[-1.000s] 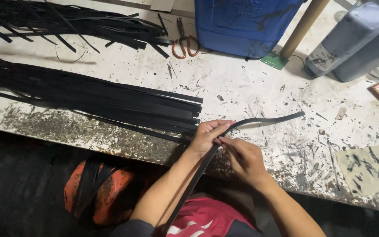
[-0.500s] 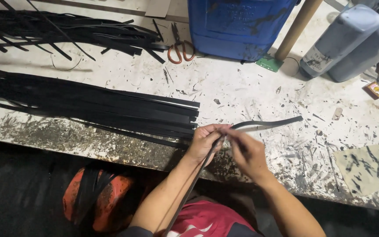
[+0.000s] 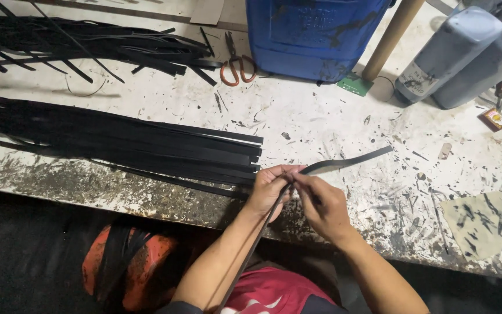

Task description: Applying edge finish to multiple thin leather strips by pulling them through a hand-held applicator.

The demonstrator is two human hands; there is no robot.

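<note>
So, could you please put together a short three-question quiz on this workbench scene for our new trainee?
1. True or false: both hands, the left hand and the right hand, grip the same black strip.
2. What lies beside the blue canister? A) scissors with orange handles B) a hammer C) a paintbrush
3. Fill in: the flat stack of black strips lies on the person's ___ side of the workbench.

Key:
1. True
2. A
3. left
</note>
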